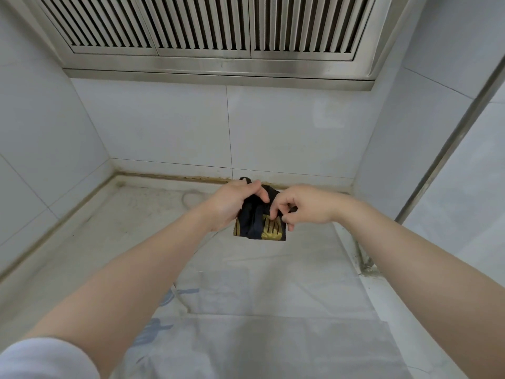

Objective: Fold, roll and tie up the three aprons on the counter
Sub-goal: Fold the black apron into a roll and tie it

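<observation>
Black-and-gold rolled apron (269,228), gripped steady by left hand (232,205); right hand (303,205) beside it pinches black strap (255,214), presumably for tying.

the rolled apron (259,225) is dark navy, nearly black, with a gold patch crossed by dark stripes. the apron spread flat (273,310) is white with pale blue markings. counter (95,236) is off-white, wall tiles (287,127) white, vent hood (205,31) silver, sleeve (41,359) white.
</observation>
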The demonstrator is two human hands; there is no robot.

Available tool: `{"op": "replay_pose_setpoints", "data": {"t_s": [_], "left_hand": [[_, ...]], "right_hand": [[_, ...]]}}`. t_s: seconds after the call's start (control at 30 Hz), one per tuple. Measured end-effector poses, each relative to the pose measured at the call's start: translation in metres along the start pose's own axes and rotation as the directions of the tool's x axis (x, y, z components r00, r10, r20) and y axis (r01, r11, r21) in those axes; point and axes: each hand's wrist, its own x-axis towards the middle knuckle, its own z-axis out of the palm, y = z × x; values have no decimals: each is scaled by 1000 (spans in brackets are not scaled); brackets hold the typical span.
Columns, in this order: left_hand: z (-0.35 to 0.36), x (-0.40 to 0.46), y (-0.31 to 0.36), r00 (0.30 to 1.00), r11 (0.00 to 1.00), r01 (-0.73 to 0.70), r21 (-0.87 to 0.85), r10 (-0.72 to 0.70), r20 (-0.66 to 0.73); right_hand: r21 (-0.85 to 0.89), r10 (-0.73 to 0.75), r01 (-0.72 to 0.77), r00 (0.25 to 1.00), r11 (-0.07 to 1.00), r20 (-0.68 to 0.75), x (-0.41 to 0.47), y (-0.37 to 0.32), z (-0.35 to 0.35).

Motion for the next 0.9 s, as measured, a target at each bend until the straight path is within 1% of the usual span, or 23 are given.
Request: {"op": "replay_pose_setpoints", "data": {"t_s": [0.07,0.1,0.17,0.2,0.23,0.27,0.3,0.33,0.37,0.4,0.43,0.47,0.53,0.6,0.67,0.73,0.83,0.9], "left_hand": [[5,0,-2,994,985,-81,155,91,-60],[8,0,-3,983,960,-120,254,151,-106],[11,3,-4,948,881,-157,447,262,-182],[11,3,-4,932,827,-157,540,304,-195],[11,3,-5,922,768,-153,622,338,-190],[12,3,-6,914,704,-153,694,367,-170],[11,3,-9,908,637,-158,755,394,-142],[12,3,-11,903,579,-164,799,413,-114],[13,4,-12,902,546,-165,821,421,-99],[14,5,-12,903,534,-160,830,420,-95],[15,5,-13,907,522,-146,840,409,-97],[16,6,-13,910,498,-133,857,405,-94],[19,6,-15,905,441,-128,888,418,-77],[20,5,-15,911,452,-125,883,405,-78],[21,4,-12,926,469,-142,872,373,-50],[22,2,-10,936,469,-144,872,351,-35],[25,1,-11,923,457,-159,875,384,-33],[28,0,-12,913,439,-195,877,407,-1]], "right_hand": [[-170,-5,-5,998,985,-61,4,0,2],[-253,-1,-22,996,967,-90,5,-1,3],[-404,74,-133,985,905,-157,5,-4,1],[-451,130,-205,973,869,-190,6,-7,-2],[-463,179,-256,963,849,-203,5,-10,-5],[-436,208,-277,957,856,-201,4,-12,-7],[-367,206,-268,958,891,-201,3,-13,-10],[-243,183,-233,960,942,-210,2,-13,-11],[-65,157,-176,962,982,-224,1,-14,-11],[138,139,-109,964,984,-229,-1,-16,-9],[301,121,-48,967,952,-227,-2,-18,-7],[396,106,-7,968,918,-229,-2,-19,-6],[451,85,31,969,892,-234,1,-18,-2],[505,76,64,965,861,-252,4,-19,0],[571,77,110,953,814,-293,5,-20,0],[598,69,138,949,790,-309,6,-23,0],[587,36,150,956,795,-292,11,-29,5],[602,10,169,959,780,-282,14,-33,9]]}}
